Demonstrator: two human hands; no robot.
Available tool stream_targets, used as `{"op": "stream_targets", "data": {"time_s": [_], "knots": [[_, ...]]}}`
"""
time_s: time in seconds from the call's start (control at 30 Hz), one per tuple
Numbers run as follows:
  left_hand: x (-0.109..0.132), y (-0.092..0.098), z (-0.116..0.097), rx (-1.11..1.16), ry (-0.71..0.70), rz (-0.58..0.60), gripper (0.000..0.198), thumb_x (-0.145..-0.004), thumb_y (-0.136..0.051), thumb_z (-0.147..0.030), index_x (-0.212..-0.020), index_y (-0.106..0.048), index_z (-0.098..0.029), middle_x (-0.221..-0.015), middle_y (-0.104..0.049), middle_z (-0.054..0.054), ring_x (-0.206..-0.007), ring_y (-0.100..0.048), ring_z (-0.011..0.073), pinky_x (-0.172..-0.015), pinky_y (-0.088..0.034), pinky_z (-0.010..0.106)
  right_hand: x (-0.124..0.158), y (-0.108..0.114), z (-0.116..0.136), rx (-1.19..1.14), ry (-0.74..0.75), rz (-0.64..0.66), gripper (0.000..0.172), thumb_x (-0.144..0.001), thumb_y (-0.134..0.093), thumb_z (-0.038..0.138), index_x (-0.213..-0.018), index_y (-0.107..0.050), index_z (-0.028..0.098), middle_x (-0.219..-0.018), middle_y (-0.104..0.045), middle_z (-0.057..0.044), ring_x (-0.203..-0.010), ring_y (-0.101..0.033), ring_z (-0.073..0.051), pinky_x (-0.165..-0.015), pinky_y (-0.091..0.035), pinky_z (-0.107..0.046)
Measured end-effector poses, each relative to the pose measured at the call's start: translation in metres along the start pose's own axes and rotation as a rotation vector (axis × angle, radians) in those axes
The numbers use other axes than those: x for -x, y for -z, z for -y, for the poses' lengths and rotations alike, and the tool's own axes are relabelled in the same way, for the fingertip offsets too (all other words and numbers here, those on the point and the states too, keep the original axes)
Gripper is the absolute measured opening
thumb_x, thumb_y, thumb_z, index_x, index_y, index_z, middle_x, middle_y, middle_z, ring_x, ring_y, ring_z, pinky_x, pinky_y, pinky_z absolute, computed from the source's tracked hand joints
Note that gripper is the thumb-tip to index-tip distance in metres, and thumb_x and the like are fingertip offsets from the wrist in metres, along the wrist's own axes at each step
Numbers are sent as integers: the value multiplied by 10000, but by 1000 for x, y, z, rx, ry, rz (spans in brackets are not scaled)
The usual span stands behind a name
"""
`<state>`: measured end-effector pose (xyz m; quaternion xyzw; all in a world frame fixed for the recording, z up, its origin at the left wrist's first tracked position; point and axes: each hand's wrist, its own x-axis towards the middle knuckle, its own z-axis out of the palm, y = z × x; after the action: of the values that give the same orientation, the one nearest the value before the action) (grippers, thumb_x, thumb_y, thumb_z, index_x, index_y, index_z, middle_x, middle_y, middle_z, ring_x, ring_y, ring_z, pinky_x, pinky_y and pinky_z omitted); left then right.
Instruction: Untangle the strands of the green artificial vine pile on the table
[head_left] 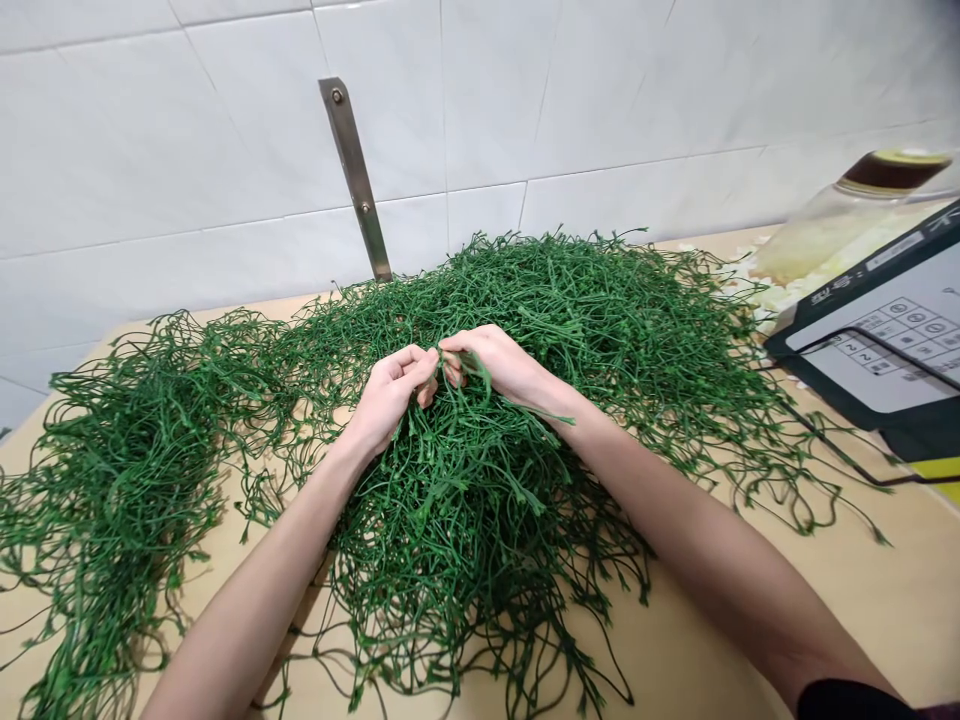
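Observation:
My left hand [391,392] and my right hand [491,362] meet near the middle of the view, fingertips almost touching. Each hand is closed in a pinch on a thin green stem [481,378], which looks like artificial plant material. The exact joint between the fingertips is too small to make out. Below and around the hands lies a tangled heap of the same green stems [465,520], with small forked tips. Behind it spreads a larger pile [600,300], and another bunch [142,440] lies on the left.
Under the stems is a light wood tabletop [847,600] against a tiled wall [247,130]. A metal bracket [352,170] stands up against the wall. At right are a dark-framed printed panel [847,390], a clear jar with a brown lid [832,225] and small pale pieces [765,290].

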<state>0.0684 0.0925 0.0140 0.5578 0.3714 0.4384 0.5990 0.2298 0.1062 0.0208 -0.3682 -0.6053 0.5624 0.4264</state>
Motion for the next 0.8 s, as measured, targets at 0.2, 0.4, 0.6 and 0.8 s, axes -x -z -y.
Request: {"op": "stream_targets", "data": {"time_s": [0.2,0.4,0.6,0.8], "knots": [[-2,3,2,165,33,-20,344,-706,-780,-350,-629,-500,-166,-467,-427,-73,-426,-365,46,-449,-312,171,2,0,2,97,-18,-39,246,-750,-584,315,-596,-639,130,-613,-624,-23,-567,-532,-105,-551,-437,-239],[-4,4,2,156,35,-32,355,-716,-778,-373,-627,-501,-170,-436,-392,-79,-433,-368,53,-461,-338,171,6,-6,2,320,98,-103,296,-806,-518,305,-563,-573,145,-552,-507,21,-546,-440,-87,-548,-357,-239],[0,2,0,49,0,-45,358,-687,-797,-431,-665,-551,-171,-422,-396,-86,-413,-328,47,-458,-333,172,7,-2,4,354,108,-31,319,-811,-514,352,-576,-574,145,-556,-485,22,-551,-401,-92,-569,-303,-263],[1,3,2,53,-17,-30,344,-690,-790,-420,-670,-545,-179,-415,-396,-86,-417,-330,55,-460,-327,176,6,1,2,365,108,11,284,-773,-472,297,-537,-545,158,-547,-444,20,-562,-366,-98,-569,-283,-264]]}}
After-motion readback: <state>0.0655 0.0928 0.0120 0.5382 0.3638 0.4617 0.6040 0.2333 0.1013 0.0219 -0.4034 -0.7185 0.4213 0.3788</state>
